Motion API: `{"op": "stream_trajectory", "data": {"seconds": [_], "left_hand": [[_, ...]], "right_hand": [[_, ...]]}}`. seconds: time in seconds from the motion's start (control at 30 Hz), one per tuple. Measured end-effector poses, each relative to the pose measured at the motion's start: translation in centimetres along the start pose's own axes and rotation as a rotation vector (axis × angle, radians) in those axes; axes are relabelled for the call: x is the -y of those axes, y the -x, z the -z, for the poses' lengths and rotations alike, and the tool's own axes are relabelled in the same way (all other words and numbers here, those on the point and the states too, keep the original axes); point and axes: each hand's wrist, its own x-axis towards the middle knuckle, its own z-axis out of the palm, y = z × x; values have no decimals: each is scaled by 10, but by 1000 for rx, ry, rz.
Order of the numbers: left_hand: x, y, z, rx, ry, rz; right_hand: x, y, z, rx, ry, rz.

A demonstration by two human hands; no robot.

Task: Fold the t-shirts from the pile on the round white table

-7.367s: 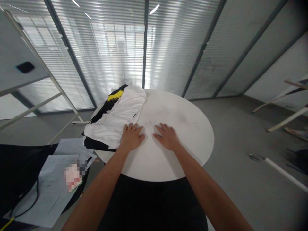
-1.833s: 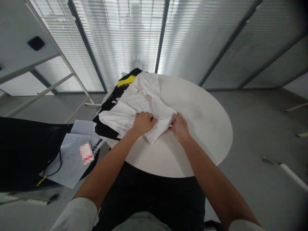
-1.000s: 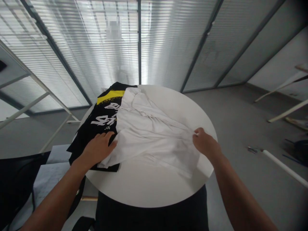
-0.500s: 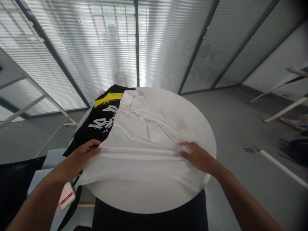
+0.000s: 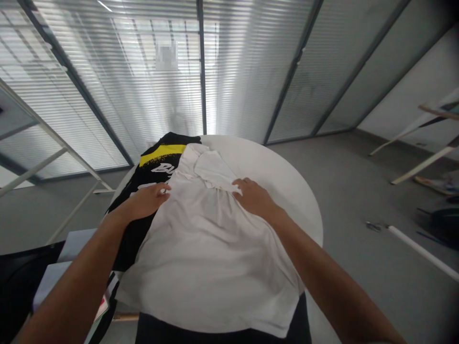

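A white T-shirt lies spread over the round white table, its hem hanging over the near edge. My left hand rests on the shirt's left side near the sleeve, fingers on the cloth. My right hand lies flat on the upper right part, beside a bunched fold near the collar. A black T-shirt with a yellow band and white lettering lies under the white one at the table's far left.
Glass walls with blinds stand behind the table. A white frame slants at the left. Papers lie on a dark surface at lower left. A white tube lies on the grey floor at right.
The white shirt has been pulled out of its bundle and spread flat toward me. Both hands moved from the hem region up the shirt toward its collar.
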Motion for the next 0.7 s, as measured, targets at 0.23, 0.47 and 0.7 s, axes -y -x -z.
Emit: {"op": "stream_trajectory", "data": {"seconds": [0.23, 0.47, 0.7], "left_hand": [[-30, -107, -71, -223, -295, -157], [-22, -117, -97, -426, -194, -6], [-6, -127, -74, -638, 169, 189]], "right_hand": [[37, -51, -51, -3, 112, 213], [-4, -62, -71, -138, 30, 20], [-49, -78, -67, -311, -436, -147]]}}
